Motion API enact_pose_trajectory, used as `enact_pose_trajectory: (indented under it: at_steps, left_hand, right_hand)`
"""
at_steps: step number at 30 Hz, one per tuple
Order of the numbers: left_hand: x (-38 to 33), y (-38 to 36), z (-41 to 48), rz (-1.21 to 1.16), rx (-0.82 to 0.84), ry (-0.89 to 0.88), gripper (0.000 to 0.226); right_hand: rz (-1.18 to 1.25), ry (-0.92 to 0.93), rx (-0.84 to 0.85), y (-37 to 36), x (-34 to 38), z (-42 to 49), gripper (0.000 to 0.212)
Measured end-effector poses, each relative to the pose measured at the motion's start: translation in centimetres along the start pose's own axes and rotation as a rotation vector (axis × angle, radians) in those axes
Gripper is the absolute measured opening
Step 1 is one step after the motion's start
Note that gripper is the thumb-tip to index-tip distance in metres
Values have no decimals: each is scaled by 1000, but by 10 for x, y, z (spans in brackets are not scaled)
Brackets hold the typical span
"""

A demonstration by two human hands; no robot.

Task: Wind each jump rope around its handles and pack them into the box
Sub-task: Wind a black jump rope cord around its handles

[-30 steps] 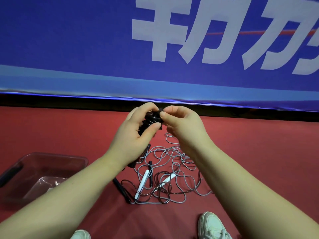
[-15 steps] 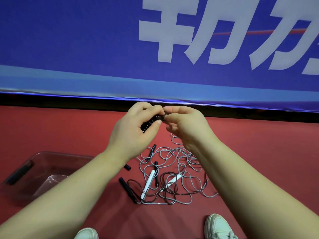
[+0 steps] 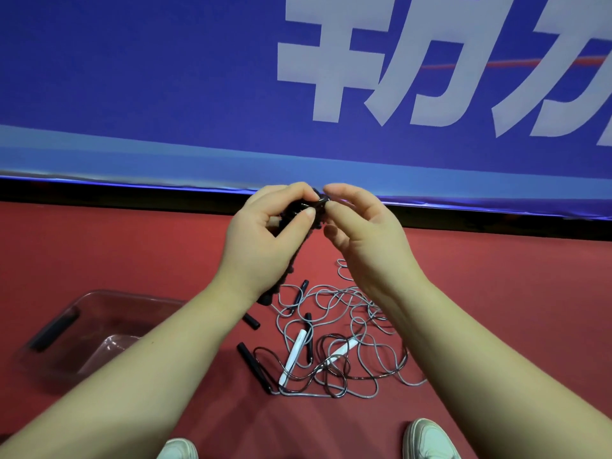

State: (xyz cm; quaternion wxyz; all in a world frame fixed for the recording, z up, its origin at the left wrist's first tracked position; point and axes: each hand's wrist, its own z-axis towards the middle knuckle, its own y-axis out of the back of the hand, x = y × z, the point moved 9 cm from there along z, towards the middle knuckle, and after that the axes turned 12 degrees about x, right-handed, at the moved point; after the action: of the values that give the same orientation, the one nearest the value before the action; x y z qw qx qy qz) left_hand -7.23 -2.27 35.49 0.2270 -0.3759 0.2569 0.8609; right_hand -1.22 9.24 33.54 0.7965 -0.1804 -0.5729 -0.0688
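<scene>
My left hand (image 3: 265,240) grips a black jump rope bundle (image 3: 298,215), its cord wound round the handles, held up in front of me. My right hand (image 3: 357,226) pinches the rope's end at the top of the bundle. Below on the red floor lies a tangle of grey and dark ropes (image 3: 347,342) with white handles (image 3: 293,356) and black handles (image 3: 253,366). A clear plastic box (image 3: 66,332) sits on the floor at the left, partly hidden by my left forearm.
A blue banner with large white characters (image 3: 331,77) stands along the far edge of the red floor. My two white shoes (image 3: 427,438) show at the bottom edge. A black strip (image 3: 53,329) lies on the box's left side.
Both hands have stayed at the bundle, shifting slightly; the right fingers now pinch the rope end at the top. The view has tilted a little, so the floor pile sits lower.
</scene>
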Motion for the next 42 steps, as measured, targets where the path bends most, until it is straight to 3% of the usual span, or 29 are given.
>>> enact_pose_trajectory:
  at_steps: [3,5,7,9,14,18,23,26,29,32,35,42]
  left_hand:
    - [3,6,0,-114,29,56,20]
    - [4,5,0,-189,40,99,18]
    - [-2,6,0,-164,23,93,15]
    - [-7,7,2,-132,5,78,15]
    - [-8,2,2,108,52,57,17]
    - [-7,-1,-1,341,93,12,14]
    - [-5,-8,-5,441,123,4,22]
    - [-6,-3,-2,255,103,23,23]
    - [1,-5,0,39,113,108,39]
    - [5,-6,0,22,65,154,11]
    - [14,-9,-3,17,45,198,26]
    - [23,-14,-8,200,96,188,15]
  right_hand:
    - [-282,56,122,-11,19,-1,22]
    - [-491,116,105,-11,31,-3,21]
    - [-549,154,60,-9,39,-5,20]
    - [-458,128,57,-9,39,-4,18]
    - [195,-205,12,-8,-4,-1,17]
    - [516,-344,-95,-6,-27,-7,19]
    - [425,-320,-91,-6,-23,-4,29]
    - [428,-333,-82,-3,-19,-4,24]
    - [487,-373,-70,-2,-20,-5,18]
    - [483,-380,-68,-1,-20,-8,19]
    - [491,-394,-74,-4,-23,-9,23]
    - [361,-476,-124,1,-39,-16,22]
